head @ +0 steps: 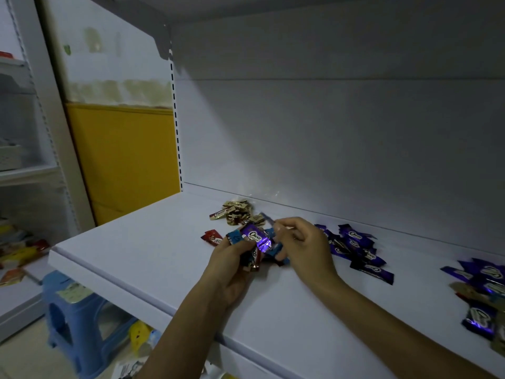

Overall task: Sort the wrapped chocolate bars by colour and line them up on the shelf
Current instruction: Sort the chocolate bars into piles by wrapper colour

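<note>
Shelf: white board (153, 258), dimly lit.
Left hand (232, 272): bundle of bars (257, 237) is gripped just above the shelf, purple wrapper uppermost.
Right hand (303, 244): held touching the bundle; blurred wrapper (267, 218) is pinched at curled fingertips.
Sorted: gold pile (237, 212) behind the hands, red bar (211, 237) left, purple pile (355, 246) right.

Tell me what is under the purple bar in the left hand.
Blue bars and a brown bar poke out beneath the purple bar; the left hand covers the rest, so no count.
</note>
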